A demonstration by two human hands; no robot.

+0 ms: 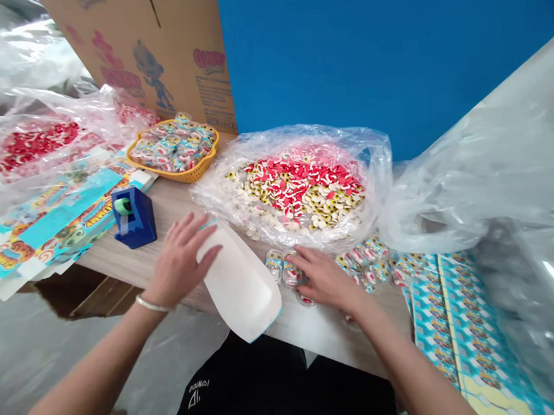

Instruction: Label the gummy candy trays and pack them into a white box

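My left hand (183,258) has its fingers spread, with the fingertips and thumb over the left edge of a white cardboard carton (240,284) whose plain inside faces up. To the right of that carton, my right hand (322,277) curves its fingers and thumb around a small clear candy pack (292,274) on the table. Another candy pack (273,264) sits between it and the carton. Several more packs (365,261) lie beyond my right hand, and some show partly beneath it.
A large plastic bag of red, white and yellow gummies (301,190) lies behind. A yellow basket (189,173) of packs and a blue tape dispenser (134,216) stand left. Flat printed cartons (67,218) lie far left; printed sheets (459,315) lie right. A cardboard box (174,48) stands behind.
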